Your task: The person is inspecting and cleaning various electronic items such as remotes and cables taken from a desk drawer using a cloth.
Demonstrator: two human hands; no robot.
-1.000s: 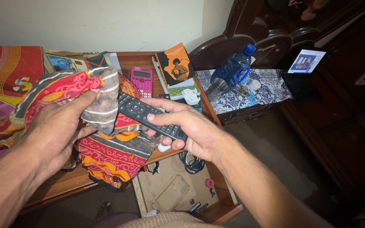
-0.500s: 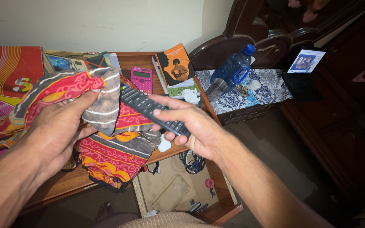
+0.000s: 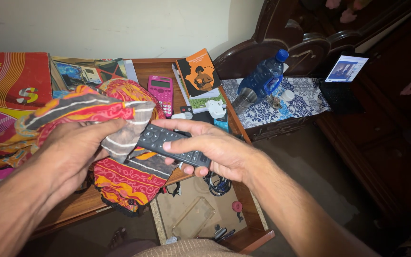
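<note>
**A:** Head view, centre of frame: the right hand (image 3: 215,150) grips a black remote (image 3: 170,145), fingers wrapped round its lower half, above the desk (image 3: 143,69) edge. How does the other hand stand?

**B:** The left hand (image 3: 74,147), left of centre, is clenched on a bunched red-and-orange cloth (image 3: 86,112), a striped fold of it pressed over the remote's top end.

**A:** How far along?

**B:** By my reading, wiping is under way: the top end is covered, the button face toward the lower end is bare and seemingly yet to be done. A pink calculator (image 3: 160,90) and a blue bottle (image 3: 262,78) sit untouched, upper centre.
</note>
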